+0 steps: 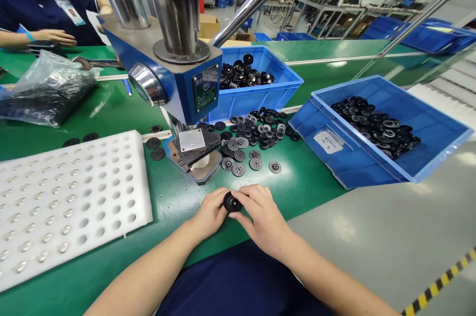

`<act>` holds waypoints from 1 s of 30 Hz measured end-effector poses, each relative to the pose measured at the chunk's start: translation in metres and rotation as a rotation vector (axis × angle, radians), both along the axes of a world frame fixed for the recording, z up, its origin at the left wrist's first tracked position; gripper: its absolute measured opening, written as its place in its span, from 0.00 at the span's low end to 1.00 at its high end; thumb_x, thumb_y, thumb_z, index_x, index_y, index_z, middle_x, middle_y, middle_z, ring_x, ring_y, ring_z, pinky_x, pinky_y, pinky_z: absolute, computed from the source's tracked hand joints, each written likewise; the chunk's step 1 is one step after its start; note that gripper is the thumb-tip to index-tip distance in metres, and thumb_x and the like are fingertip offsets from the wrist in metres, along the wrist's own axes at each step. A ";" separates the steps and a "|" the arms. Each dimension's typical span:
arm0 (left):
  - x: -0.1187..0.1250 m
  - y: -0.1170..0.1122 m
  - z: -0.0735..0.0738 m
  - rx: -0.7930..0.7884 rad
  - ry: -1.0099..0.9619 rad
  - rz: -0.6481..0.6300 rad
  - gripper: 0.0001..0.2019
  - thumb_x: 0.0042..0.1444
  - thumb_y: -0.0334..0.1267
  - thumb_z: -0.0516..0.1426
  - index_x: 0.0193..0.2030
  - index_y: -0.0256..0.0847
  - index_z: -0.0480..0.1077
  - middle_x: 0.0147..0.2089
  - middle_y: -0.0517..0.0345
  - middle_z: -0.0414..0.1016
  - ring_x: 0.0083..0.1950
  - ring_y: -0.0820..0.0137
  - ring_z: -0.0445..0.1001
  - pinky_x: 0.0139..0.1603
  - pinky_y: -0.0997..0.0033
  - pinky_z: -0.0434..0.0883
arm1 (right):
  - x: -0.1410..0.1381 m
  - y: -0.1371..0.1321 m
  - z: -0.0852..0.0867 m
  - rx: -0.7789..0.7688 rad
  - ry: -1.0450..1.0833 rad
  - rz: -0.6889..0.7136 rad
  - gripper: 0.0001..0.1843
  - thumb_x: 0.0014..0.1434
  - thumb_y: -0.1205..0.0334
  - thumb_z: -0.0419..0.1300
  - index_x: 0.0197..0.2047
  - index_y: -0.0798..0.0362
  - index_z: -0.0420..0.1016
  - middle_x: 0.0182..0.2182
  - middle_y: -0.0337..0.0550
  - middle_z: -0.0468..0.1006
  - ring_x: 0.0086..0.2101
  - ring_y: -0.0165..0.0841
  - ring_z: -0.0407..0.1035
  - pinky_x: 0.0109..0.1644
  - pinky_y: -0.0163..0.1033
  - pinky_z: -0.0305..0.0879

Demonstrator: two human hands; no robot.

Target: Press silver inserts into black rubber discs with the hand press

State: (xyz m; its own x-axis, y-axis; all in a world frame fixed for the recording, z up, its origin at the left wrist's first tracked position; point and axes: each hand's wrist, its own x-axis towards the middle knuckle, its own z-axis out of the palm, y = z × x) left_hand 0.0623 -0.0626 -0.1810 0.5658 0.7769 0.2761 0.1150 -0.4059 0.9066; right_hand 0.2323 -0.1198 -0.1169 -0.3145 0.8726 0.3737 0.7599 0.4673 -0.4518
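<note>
Both my hands meet at the front edge of the green table. My left hand (pixel 210 211) and my right hand (pixel 260 217) pinch one small black round part (pixel 232 202) between their fingertips. Just beyond them stands a blue hand press (pixel 178 83) with a metal base plate (pixel 197 155). A loose pile of black and grey discs (pixel 256 132) lies right of the press base.
A white foam tray (pixel 67 202) with rows of holes, many holding small metal pieces, lies at the left. Two blue bins (pixel 256 93) (pixel 386 157) hold black parts. A plastic bag (pixel 44 88) lies far left. Another person (pixel 44 3) works across the table.
</note>
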 end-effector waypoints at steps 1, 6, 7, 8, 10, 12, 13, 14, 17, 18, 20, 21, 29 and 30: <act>0.000 0.000 0.000 0.004 -0.003 -0.001 0.11 0.66 0.40 0.51 0.40 0.41 0.74 0.36 0.51 0.76 0.38 0.65 0.73 0.41 0.66 0.69 | 0.000 -0.001 0.000 -0.006 -0.010 -0.004 0.19 0.65 0.61 0.60 0.59 0.52 0.68 0.43 0.49 0.74 0.43 0.39 0.67 0.46 0.48 0.67; 0.002 0.000 0.001 -0.005 -0.005 -0.027 0.10 0.65 0.37 0.51 0.37 0.40 0.73 0.35 0.52 0.76 0.37 0.66 0.73 0.39 0.68 0.69 | -0.001 -0.002 0.000 -0.037 -0.013 -0.006 0.17 0.63 0.64 0.63 0.55 0.53 0.69 0.43 0.48 0.75 0.42 0.39 0.66 0.45 0.47 0.65; 0.002 0.000 0.001 -0.018 -0.001 -0.034 0.10 0.65 0.37 0.51 0.37 0.40 0.73 0.34 0.52 0.76 0.37 0.66 0.73 0.39 0.68 0.69 | 0.000 -0.002 0.000 -0.049 -0.017 -0.002 0.16 0.63 0.64 0.63 0.54 0.52 0.70 0.42 0.47 0.75 0.42 0.39 0.66 0.44 0.46 0.65; 0.003 0.000 0.001 -0.031 0.005 -0.038 0.10 0.65 0.37 0.51 0.36 0.40 0.73 0.34 0.52 0.76 0.36 0.66 0.73 0.39 0.68 0.69 | 0.000 -0.002 0.001 -0.057 -0.020 0.000 0.16 0.64 0.63 0.63 0.54 0.52 0.70 0.42 0.47 0.75 0.42 0.38 0.66 0.44 0.46 0.65; 0.004 -0.002 0.000 -0.050 0.021 -0.036 0.10 0.64 0.38 0.52 0.35 0.40 0.72 0.33 0.53 0.75 0.35 0.67 0.72 0.38 0.68 0.68 | 0.002 -0.002 0.001 -0.067 -0.021 0.000 0.15 0.64 0.63 0.62 0.53 0.52 0.71 0.41 0.46 0.75 0.41 0.38 0.66 0.43 0.45 0.64; 0.004 -0.003 0.000 -0.051 0.034 -0.026 0.11 0.64 0.38 0.52 0.34 0.40 0.72 0.31 0.55 0.73 0.34 0.67 0.71 0.36 0.69 0.67 | 0.004 -0.003 0.002 -0.063 -0.009 -0.002 0.14 0.65 0.62 0.61 0.54 0.52 0.71 0.40 0.46 0.75 0.40 0.37 0.66 0.43 0.45 0.64; 0.004 -0.004 0.000 -0.045 0.034 -0.024 0.11 0.64 0.39 0.52 0.33 0.40 0.72 0.31 0.55 0.73 0.33 0.68 0.70 0.36 0.69 0.67 | 0.005 -0.004 0.002 -0.058 -0.001 -0.003 0.14 0.65 0.62 0.61 0.54 0.52 0.71 0.40 0.46 0.74 0.40 0.37 0.66 0.43 0.44 0.64; 0.004 -0.004 0.000 -0.037 0.029 -0.026 0.11 0.65 0.38 0.52 0.33 0.40 0.72 0.31 0.55 0.73 0.33 0.68 0.70 0.36 0.69 0.67 | 0.005 -0.004 0.002 -0.055 0.005 -0.005 0.14 0.65 0.62 0.61 0.54 0.52 0.71 0.40 0.46 0.74 0.41 0.37 0.66 0.43 0.44 0.63; 0.005 -0.005 0.000 -0.013 0.007 -0.039 0.10 0.65 0.37 0.52 0.36 0.41 0.73 0.33 0.54 0.74 0.35 0.67 0.71 0.38 0.68 0.68 | 0.005 -0.005 0.003 -0.070 0.006 -0.006 0.13 0.66 0.62 0.60 0.54 0.52 0.71 0.40 0.45 0.74 0.41 0.36 0.65 0.44 0.44 0.63; 0.004 -0.005 0.000 -0.006 0.006 -0.037 0.09 0.65 0.37 0.52 0.36 0.41 0.73 0.33 0.54 0.74 0.35 0.67 0.71 0.38 0.68 0.68 | 0.005 -0.005 0.003 -0.079 0.004 -0.002 0.13 0.66 0.62 0.60 0.53 0.52 0.71 0.39 0.45 0.74 0.41 0.37 0.65 0.44 0.44 0.63; 0.004 -0.005 -0.001 0.000 0.017 -0.024 0.10 0.65 0.37 0.52 0.35 0.40 0.72 0.31 0.55 0.73 0.33 0.67 0.71 0.37 0.69 0.67 | 0.004 -0.004 0.005 -0.092 0.001 0.008 0.12 0.66 0.62 0.60 0.53 0.53 0.72 0.39 0.45 0.74 0.40 0.37 0.65 0.44 0.44 0.63; 0.005 -0.005 -0.002 -0.002 0.026 -0.017 0.10 0.64 0.37 0.52 0.34 0.40 0.71 0.30 0.55 0.72 0.33 0.67 0.70 0.36 0.69 0.66 | 0.004 -0.003 0.006 -0.097 0.001 0.011 0.13 0.65 0.63 0.61 0.52 0.53 0.72 0.38 0.45 0.74 0.40 0.36 0.65 0.43 0.44 0.63; 0.006 -0.006 0.004 -0.246 0.143 -0.033 0.12 0.59 0.40 0.59 0.26 0.40 0.65 0.25 0.62 0.64 0.29 0.71 0.61 0.32 0.72 0.59 | 0.026 0.001 -0.009 -0.264 0.287 0.037 0.17 0.66 0.60 0.61 0.57 0.48 0.72 0.43 0.45 0.75 0.44 0.35 0.69 0.50 0.45 0.69; 0.006 -0.007 0.006 -0.270 0.152 -0.033 0.13 0.58 0.40 0.60 0.26 0.40 0.64 0.25 0.63 0.62 0.28 0.71 0.60 0.32 0.72 0.57 | 0.030 0.000 -0.014 -0.293 0.338 0.034 0.17 0.66 0.59 0.60 0.58 0.48 0.71 0.44 0.45 0.74 0.45 0.35 0.69 0.50 0.44 0.70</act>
